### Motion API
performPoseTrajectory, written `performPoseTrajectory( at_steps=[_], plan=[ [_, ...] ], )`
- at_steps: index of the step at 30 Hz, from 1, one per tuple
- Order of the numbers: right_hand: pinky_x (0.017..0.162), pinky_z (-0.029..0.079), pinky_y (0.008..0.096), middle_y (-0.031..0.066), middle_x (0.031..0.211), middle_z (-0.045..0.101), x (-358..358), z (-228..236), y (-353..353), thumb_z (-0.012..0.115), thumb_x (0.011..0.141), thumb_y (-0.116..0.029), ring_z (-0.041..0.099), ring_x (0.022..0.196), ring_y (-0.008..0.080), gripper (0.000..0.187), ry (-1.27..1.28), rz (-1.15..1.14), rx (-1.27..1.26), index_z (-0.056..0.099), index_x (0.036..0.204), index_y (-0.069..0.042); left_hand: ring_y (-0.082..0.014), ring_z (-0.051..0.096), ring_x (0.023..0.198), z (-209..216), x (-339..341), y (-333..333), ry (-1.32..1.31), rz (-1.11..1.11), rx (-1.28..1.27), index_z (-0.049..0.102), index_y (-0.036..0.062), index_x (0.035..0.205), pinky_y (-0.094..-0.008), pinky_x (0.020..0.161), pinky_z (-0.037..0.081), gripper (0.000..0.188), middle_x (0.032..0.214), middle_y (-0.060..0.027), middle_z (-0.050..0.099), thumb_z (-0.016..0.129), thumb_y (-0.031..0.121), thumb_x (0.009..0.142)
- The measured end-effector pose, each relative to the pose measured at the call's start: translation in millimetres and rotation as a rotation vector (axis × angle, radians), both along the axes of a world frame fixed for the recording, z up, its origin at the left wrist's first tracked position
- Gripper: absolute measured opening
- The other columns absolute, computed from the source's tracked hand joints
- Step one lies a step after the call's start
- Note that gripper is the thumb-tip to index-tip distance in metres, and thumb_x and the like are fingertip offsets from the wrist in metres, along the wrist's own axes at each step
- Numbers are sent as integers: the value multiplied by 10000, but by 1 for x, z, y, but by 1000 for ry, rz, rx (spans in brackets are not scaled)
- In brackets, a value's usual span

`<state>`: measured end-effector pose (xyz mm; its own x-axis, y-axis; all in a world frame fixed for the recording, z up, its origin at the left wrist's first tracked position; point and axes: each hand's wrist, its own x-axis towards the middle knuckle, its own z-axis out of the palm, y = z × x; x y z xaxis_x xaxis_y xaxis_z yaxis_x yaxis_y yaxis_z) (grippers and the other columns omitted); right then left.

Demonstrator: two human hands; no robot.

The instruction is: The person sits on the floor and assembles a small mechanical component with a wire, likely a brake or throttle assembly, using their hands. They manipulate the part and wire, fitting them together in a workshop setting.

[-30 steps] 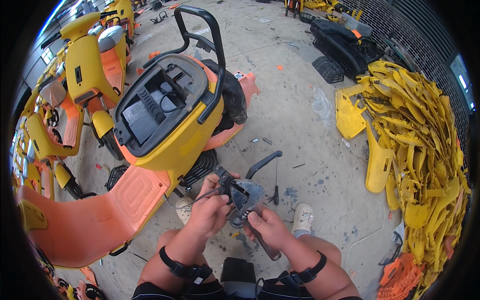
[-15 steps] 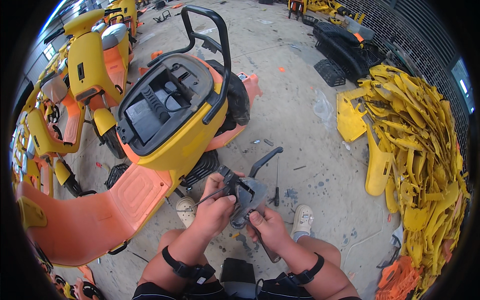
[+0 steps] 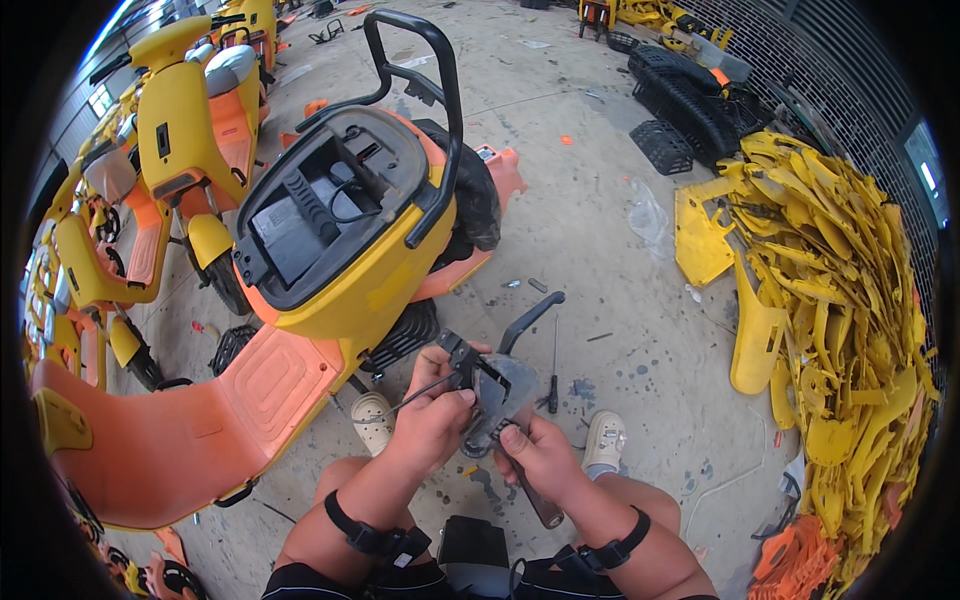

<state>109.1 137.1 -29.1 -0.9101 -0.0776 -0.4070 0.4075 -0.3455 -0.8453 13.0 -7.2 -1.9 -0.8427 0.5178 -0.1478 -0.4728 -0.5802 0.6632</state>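
Note:
Above my knees, my left hand (image 3: pixel 427 428) is closed round a grey and black scooter part (image 3: pixel 503 384). A curved black lever (image 3: pixel 530 322) sticks out at its far end, and a thin black cable (image 3: pixel 418 392) runs from its left side. My right hand (image 3: pixel 541 458) presses its thumb near the part's lower edge. Its fingers are wrapped round a dark brownish bar (image 3: pixel 542 508), perhaps a tool handle, whose working end is hidden. A screwdriver (image 3: pixel 554 385) lies on the floor just beyond.
A yellow and orange scooter (image 3: pixel 370 290) with an opened seat compartment stands at front left, more scooters (image 3: pixel 190 130) behind it. Yellow body panels (image 3: pixel 830 290) are heaped at right, with orange pieces (image 3: pixel 800 560) below. Black crates (image 3: pixel 680 100) lie at far right.
Both hands keep nearly the same place and hold. The brownish bar under my right hand has shifted very slightly.

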Motion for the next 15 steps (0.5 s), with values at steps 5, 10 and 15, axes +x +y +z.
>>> performPoseTrajectory(
  at_steps=[5, 10, 15],
  plan=[
    [490, 403, 224, 22, 650, 561, 1, 6, 3, 538, 974, -352, 513, 525, 89, 329, 2, -5, -10, 548, 938, -25, -265, 476, 1213, -4, 1, 1, 60, -25, 45, 349, 84, 1183, -402, 1024, 392, 481, 1331, -157, 431, 514, -42, 749],
    [485, 403, 225, 35, 649, 555, 1, 8, 7, 531, 973, -375, 505, 516, 95, 354, -27, -27, -99, 549, 954, -22, -235, 482, 1171, -8, 2, 4, 69, -12, 134, 358, 79, 1227, -364, 993, 383, 520, 1304, -134, 447, 513, -21, 740],
    [483, 417, 264, 75, 653, 549, 1, 8, 11, 561, 918, -496, 506, 526, 144, 473, -51, -25, -197, 538, 1008, -32, -155, 512, 1045, -19, -1, -4, 78, -15, -92, 436, 46, 1250, -297, 907, 402, 385, 1182, -83, 526, 514, 9, 875]
  ],
)
